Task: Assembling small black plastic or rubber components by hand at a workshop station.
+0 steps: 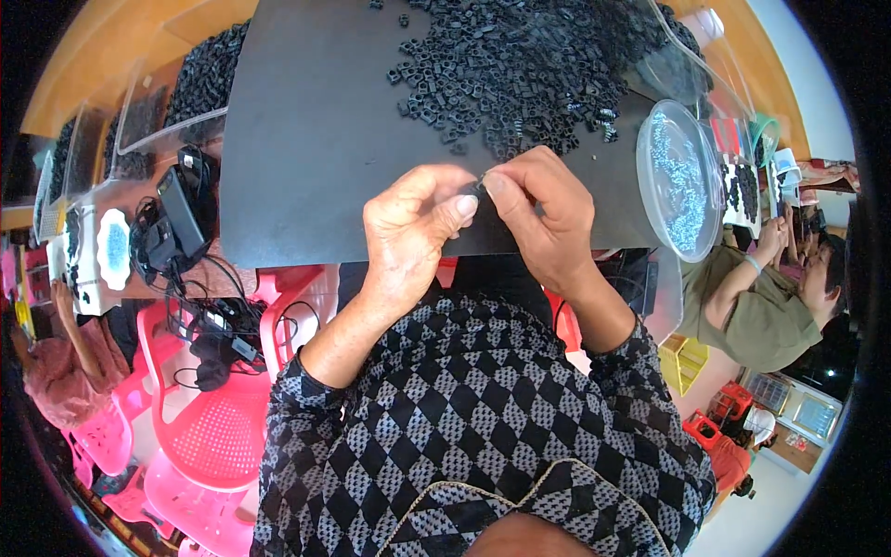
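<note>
My left hand [413,223] and my right hand [546,213] meet over the near part of a dark grey work mat [306,139]. Between the fingertips of both is a small black plastic part [477,188], mostly covered by the fingers. The left thumb and forefinger pinch it from one side. My right thumb and forefinger close on its other side; whether they also hold a tiny piece cannot be made out. Just beyond the hands lies a large loose pile of small black plastic parts [520,74]. Right of the hands stands a round clear tub [657,209] with small shiny bluish-silver pieces.
Clear bins of black parts [200,79] stand at the left. A black device with tangled cables [181,209] lies beside the mat. Pink chairs [209,418] are at the lower left. One person [761,297] sits at the right, another [74,362] at the far left.
</note>
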The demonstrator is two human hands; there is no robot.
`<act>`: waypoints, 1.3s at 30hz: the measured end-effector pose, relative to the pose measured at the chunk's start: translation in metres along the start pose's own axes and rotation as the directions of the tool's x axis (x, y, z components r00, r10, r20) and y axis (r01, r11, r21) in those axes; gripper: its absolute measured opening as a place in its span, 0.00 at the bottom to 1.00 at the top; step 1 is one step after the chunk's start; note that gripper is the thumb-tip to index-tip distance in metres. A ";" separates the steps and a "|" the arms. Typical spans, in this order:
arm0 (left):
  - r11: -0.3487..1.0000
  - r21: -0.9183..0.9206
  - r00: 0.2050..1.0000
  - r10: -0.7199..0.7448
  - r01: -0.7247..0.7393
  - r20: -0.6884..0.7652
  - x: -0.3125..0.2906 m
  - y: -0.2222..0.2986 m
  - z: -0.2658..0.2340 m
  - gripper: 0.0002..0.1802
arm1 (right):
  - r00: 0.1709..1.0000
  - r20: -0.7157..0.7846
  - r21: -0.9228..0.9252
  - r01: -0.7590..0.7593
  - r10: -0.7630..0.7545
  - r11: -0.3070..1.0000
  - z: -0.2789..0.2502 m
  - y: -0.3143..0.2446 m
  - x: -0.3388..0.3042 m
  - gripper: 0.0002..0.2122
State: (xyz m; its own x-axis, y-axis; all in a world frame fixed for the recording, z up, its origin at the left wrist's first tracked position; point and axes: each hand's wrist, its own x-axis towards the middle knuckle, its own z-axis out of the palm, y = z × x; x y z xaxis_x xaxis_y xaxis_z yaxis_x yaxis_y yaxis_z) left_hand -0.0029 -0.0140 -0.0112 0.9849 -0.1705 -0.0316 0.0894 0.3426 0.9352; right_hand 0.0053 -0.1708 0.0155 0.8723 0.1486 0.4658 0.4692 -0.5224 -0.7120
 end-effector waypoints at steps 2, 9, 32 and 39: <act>1.000 0.016 1.000 -0.009 0.009 -0.009 -0.001 -0.001 0.000 0.08 | 0.996 -0.002 -0.078 0.083 -0.084 0.993 -0.001 -0.001 0.001 0.03; 0.996 0.089 1.000 0.029 -0.028 -0.008 -0.001 -0.002 -0.001 0.07 | 0.993 0.116 -0.095 0.033 -0.021 0.995 -0.009 -0.010 0.005 0.03; 0.974 0.185 0.991 0.132 -0.129 -0.001 -0.004 -0.002 -0.001 0.08 | 0.901 0.309 0.040 -0.331 0.304 0.943 -0.024 -0.019 0.010 0.04; 0.918 0.316 0.967 0.253 -0.241 0.003 -0.004 -0.005 0.001 0.09 | 0.943 0.264 -0.009 -0.207 0.202 0.978 -0.019 -0.010 0.007 0.04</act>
State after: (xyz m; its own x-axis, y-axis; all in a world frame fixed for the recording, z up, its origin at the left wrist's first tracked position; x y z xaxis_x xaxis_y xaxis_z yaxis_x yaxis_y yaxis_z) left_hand -0.0070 -0.0158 -0.0151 0.9750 -0.0811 0.2070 -0.2022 0.0640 0.9773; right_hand 0.0040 -0.1801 0.0359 0.9538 0.2566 0.1565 0.2772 -0.5492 -0.7884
